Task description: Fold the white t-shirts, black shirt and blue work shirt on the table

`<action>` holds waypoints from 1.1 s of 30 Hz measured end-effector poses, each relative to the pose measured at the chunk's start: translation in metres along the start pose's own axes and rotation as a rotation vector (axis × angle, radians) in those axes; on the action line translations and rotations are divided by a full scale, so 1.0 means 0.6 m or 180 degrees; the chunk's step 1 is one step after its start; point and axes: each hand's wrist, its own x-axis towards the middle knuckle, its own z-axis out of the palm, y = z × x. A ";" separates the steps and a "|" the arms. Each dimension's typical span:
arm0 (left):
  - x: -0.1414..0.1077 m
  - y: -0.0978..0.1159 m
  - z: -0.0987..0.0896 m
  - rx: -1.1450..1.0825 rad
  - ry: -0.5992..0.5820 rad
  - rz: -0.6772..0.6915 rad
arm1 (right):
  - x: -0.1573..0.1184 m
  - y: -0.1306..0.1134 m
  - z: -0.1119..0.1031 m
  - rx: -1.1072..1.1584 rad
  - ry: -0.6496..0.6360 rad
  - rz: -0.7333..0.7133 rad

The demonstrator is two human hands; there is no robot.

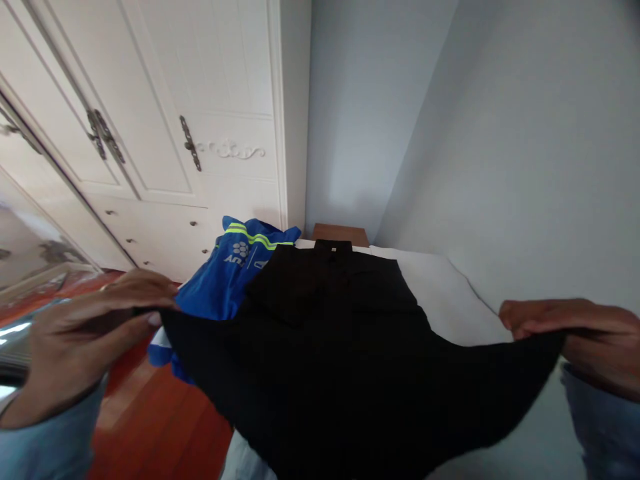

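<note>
Far left, we record a white wardrobe [235, 80] with dark metal handles, above a reddish-brown floor [160, 427]. In front of it we see the left hand [95, 333], in a grey-blue sleeve [50, 437], clamped on one corner of a black garment [345, 367], cloth pinched between thumb and fingers. Just right of this hand we note a blue garment [213, 280] with yellow-green stripes and pale lettering, partly covered by the black one. At centre, we find the black garment spread between both hands, collar end away from us, over a white surface [435, 287]. Just beyond the collar stands a brown wooden piece [341, 233], mostly hidden. Right of these we log a pale grey wall [525, 167]. Far right, the right hand [585, 337] is clamped on the garment's opposite corner.
</note>
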 end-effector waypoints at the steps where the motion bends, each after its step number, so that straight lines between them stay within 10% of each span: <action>1: 0.025 0.001 0.017 -0.0098 0.0113 0.0005 | 0.027 0.010 0.007 0.0230 0.0023 0.0068; 5: 0.139 -0.031 0.096 -0.0028 0.0694 -0.0059 | 0.153 0.084 0.048 0.1158 0.0433 0.0724; 10: 0.299 -0.175 0.254 0.0646 -0.0045 -0.0378 | 0.299 0.259 0.133 0.1712 0.0573 0.1570; 16: 0.313 -0.388 0.425 0.1627 -0.1133 -0.1489 | 0.289 0.474 0.228 0.1149 0.0449 0.3020; 22: 0.270 -0.470 0.440 0.1508 -0.1142 -0.1876 | 0.227 0.541 0.238 0.1142 0.0147 0.3258; 28: 0.299 -0.479 0.422 0.0556 -0.0945 -0.1816 | 0.248 0.535 0.209 0.1097 0.0444 0.2936; 33: 0.298 -0.475 0.441 0.1485 -0.1193 -0.1982 | 0.264 0.535 0.227 0.0066 0.0141 0.3170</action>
